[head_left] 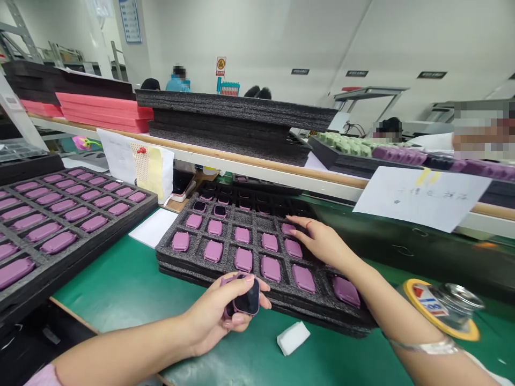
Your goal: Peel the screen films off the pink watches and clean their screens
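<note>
My left hand (231, 308) is closed around a purple smartwatch case (250, 297) with its dark screen towards me. A second purple case seems to be stacked behind it, mostly covered by my fingers. Stretched over the black foam tray (177, 264), my right hand (317, 238) has thumb and fingertips around a small purple watch case (287, 229) in a far slot. Front rows of this tray hold purple cases (243, 258) with their purple sides up. Farther back, several lie with dark screens (220, 210) up, and some slots are bare.
At left lies another foam tray (139, 206) of purple cases. A white folded wipe (293, 338) rests on the green mat (120, 305). Right of my forearm stands a metal-topped dispenser (442, 308). Stacked black foam (237, 115) sits on the shelf, and co-workers are beyond.
</note>
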Demonstrator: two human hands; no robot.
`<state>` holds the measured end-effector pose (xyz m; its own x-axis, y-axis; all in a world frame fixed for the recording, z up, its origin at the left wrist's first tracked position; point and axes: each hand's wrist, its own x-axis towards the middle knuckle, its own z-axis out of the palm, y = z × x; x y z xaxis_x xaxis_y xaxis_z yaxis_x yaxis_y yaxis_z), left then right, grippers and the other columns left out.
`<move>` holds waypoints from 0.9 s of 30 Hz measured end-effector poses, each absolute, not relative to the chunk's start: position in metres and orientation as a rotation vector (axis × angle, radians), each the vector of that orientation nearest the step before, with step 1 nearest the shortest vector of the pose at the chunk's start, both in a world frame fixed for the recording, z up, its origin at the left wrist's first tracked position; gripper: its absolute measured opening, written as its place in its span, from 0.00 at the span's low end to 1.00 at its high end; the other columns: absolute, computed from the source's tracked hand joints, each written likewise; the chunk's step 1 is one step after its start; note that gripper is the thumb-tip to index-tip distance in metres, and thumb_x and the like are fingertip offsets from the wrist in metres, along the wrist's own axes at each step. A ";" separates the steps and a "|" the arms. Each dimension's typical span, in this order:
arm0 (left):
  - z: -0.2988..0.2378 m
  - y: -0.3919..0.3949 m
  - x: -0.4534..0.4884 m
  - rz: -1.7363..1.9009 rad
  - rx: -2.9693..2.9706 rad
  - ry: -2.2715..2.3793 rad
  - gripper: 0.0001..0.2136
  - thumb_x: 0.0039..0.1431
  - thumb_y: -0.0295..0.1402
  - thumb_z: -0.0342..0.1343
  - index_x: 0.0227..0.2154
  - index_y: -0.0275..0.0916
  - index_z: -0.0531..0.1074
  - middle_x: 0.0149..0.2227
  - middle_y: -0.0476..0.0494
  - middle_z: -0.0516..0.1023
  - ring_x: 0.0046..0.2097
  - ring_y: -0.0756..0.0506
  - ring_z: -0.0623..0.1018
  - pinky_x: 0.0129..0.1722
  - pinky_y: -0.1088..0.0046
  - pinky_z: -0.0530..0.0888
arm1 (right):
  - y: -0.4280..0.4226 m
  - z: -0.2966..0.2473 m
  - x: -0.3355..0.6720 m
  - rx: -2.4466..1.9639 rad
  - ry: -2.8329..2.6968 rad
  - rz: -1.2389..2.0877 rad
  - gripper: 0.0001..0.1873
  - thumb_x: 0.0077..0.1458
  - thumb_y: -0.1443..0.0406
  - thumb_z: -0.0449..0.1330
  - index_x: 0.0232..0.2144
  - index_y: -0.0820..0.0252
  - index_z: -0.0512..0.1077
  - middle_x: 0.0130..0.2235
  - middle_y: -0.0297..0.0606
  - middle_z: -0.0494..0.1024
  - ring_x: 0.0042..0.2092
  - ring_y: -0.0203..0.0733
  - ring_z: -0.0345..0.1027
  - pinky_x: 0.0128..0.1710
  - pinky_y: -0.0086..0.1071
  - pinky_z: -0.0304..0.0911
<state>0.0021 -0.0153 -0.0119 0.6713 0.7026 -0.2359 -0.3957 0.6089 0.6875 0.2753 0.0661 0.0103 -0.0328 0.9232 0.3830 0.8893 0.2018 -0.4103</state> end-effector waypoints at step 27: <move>-0.015 -0.015 0.007 0.555 0.522 0.294 0.26 0.54 0.54 0.65 0.40 0.32 0.79 0.33 0.41 0.80 0.18 0.59 0.59 0.19 0.76 0.46 | -0.052 0.018 0.190 -1.045 -1.263 0.558 0.08 0.61 0.60 0.64 0.30 0.55 0.74 0.36 0.38 0.82 0.29 0.37 0.79 0.34 0.31 0.79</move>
<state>0.0066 -0.0145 -0.0147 0.8132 0.5683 -0.1254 -0.4230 0.7251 0.5435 0.1898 -0.0516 0.0182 0.2624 0.8289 0.4941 0.1927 0.4567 -0.8685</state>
